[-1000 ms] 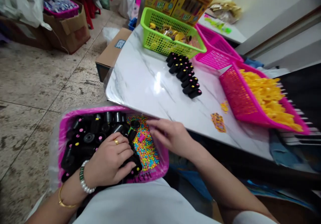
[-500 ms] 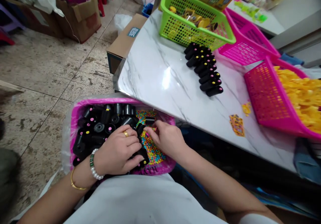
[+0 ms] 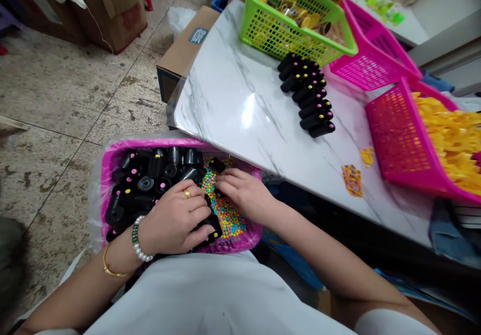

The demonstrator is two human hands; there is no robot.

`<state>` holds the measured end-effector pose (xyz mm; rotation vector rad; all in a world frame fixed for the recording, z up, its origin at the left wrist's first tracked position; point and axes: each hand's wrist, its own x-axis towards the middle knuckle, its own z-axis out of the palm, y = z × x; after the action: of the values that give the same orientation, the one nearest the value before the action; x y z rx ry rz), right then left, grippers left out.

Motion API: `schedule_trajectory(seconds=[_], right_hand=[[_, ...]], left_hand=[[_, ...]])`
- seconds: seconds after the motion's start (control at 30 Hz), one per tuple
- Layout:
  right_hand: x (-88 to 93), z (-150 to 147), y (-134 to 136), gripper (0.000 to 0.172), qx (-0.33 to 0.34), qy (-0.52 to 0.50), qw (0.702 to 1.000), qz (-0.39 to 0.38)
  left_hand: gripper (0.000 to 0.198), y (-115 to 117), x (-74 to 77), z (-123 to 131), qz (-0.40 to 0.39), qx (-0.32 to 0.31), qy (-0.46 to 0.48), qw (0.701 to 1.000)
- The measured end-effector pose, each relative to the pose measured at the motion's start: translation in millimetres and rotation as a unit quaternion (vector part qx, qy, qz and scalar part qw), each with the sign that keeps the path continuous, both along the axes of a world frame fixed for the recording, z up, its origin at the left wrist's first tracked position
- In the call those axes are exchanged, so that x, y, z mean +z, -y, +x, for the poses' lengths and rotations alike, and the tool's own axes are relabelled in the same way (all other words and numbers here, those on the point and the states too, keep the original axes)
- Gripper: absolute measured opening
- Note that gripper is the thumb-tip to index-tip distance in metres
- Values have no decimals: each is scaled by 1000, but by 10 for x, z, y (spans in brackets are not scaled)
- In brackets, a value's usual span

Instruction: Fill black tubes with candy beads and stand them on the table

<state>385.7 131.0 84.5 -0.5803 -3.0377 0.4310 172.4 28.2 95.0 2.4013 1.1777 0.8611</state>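
A pink, plastic-lined basin point(image 3: 165, 142) in front of me holds black plastic tubes point(image 3: 146, 184), many with a pink or yellow dot at the end. Small multicoloured beads point(image 3: 231, 222) fill its right side. My left hand point(image 3: 180, 217) is curled over the tubes, its fingers and thumb around black tubes point(image 3: 213, 223) beside the beads. Above the beads, my right hand point(image 3: 244, 195) has its fingers bent down round a dark tube, mostly hidden beneath them. Another black tube point(image 3: 217, 164) lies on the beads just beyond its fingertips.
Black tubes point(image 3: 310, 94) lie in rows on the marble-patterned table point(image 3: 225, 89). Behind them stands a green basket point(image 3: 263, 34) with yellow parts. A pink basket point(image 3: 398, 134) of yellow pieces is at the right, near small printed cards point(image 3: 352, 180). A cardboard box point(image 3: 184, 49) adjoins the table.
My right hand has turned further palm-down over the beads, hiding its thumb. The tube near its fingers has shifted. My left hand stays nearly in place; the whole view has shifted slightly.
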Motion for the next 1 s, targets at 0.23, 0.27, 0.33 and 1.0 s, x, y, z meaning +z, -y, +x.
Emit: schedule_trajectory(seconds=[0.23,0.27,0.33,1.0], right_hand=[[27,170,303,16,92,121,988,-3],[41,184,295,15,86,113,989,-45],[105,227,243,17,56,64,986,-140],[364,359,189,21,44,-54,986,150]], left_hand=[[19,-4,-12,-6,5,-9,-10,1000],[19,-5,-11,-6,5,-9,-11,1000],[19,-6,-8,-6,4,-9,-11,1000],[17,0,22,-4,-7,-5,-10,1000]])
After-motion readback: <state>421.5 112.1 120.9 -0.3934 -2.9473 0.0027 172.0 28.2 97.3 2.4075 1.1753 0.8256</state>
